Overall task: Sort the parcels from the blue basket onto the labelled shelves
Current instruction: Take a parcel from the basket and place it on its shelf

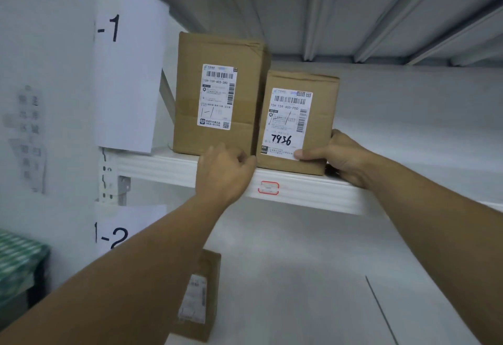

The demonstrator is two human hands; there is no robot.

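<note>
Brown parcel (322,127), label (288,123) "7936"; R hand (340,158) grips corner; L hand (226,173) fingers curled, grip unclear

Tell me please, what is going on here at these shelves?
A person steadies a small cardboard parcel, marked 7936 by hand, on the white shelf beside the sign 1-1. The right hand grips its lower right corner, thumb on the label. The left hand, fingers curled, is at its lower left corner; whether it holds the parcel is unclear. A taller parcel stands close on its left. A third parcel sits on the shelf below, near the sign 1-2.
</note>
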